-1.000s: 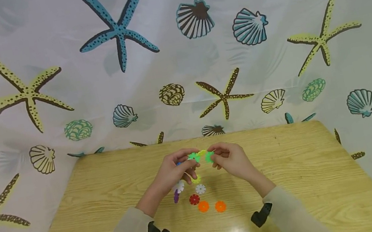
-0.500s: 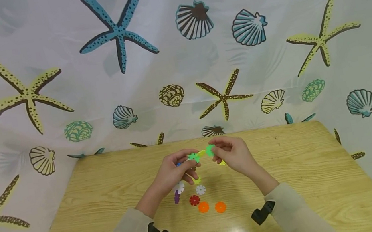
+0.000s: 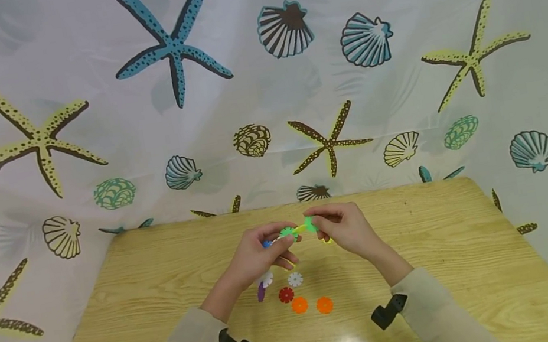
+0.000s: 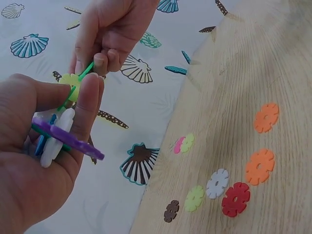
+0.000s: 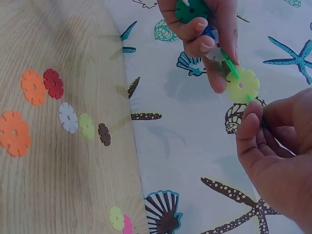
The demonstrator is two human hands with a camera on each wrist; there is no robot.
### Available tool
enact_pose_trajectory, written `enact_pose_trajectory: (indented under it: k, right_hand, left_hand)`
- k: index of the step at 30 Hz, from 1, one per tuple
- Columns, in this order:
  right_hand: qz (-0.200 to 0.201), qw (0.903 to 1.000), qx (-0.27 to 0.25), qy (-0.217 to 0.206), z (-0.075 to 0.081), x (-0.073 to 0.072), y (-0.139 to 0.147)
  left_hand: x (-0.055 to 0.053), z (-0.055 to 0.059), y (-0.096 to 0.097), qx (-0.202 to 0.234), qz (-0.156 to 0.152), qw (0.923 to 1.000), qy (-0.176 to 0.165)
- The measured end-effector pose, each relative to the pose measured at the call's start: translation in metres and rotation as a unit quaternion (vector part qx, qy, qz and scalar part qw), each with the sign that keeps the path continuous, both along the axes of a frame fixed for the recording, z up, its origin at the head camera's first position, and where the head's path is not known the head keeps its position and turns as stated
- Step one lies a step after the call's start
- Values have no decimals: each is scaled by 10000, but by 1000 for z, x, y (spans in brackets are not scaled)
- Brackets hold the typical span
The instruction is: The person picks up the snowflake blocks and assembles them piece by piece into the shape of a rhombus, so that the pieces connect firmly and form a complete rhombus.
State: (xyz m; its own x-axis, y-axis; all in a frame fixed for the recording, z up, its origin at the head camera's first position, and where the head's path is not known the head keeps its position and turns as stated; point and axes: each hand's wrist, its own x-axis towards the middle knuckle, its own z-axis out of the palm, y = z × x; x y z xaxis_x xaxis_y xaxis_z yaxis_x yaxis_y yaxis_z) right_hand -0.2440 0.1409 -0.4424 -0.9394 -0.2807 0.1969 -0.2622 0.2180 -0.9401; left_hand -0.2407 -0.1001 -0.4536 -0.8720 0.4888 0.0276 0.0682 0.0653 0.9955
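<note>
My left hand [image 3: 260, 254] holds a chain of notched plastic flower discs. A purple disc [image 4: 68, 137] and a white disc [image 4: 59, 138] hang by its palm, with blue and dark green ones partly hidden. The thumb and fingers pinch the chain near a bright green disc [image 3: 288, 233]. From that one, a yellow disc [image 5: 243, 84] sticks out toward my right hand [image 3: 346, 230]. The right thumb and fingertips pinch another green disc [image 3: 310, 224], its edge touching the yellow disc's rim. How deep the two notches engage, I cannot tell.
Loose on the wooden table [image 3: 429, 266] lie two orange discs [image 3: 299, 305], a red disc [image 3: 286, 295], a white disc [image 3: 295, 279], a yellow-green disc [image 4: 194, 198] and a brown disc [image 4: 171, 211]. A pink disc [image 4: 179, 145] overlaps another yellow-green one farther back. Patterned cloth [image 3: 261, 89] surrounds the table.
My right hand rose and brought its green disc up to the yellow disc, where they now touch. The left hand shifted slightly right with the chain.
</note>
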Motion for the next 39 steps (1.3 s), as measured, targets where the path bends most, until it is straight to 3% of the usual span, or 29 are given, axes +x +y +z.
enact_pose_trajectory:
  k: [6,11,18,32,39]
  right_hand:
    - [-89,9995,-52,285,-3,2,-6]
    - [-176,9994,-230,173,-3,2,-8]
    - [-98,9995,-314,11,-4,1,-6]
    - [204,9995,120,-216,2,0,-2]
    - [220,9985,-133,-473,3,-3,1]
  left_hand:
    - [3,0,6,25,433,9990,60]
    - [6,-1,9,128,593,9981,56]
    - [6,-3,9,213,441,9988,27]
    - [5,-6,9,21,216,9994,252]
    - [6,-6,14,147,-8,9997,176]
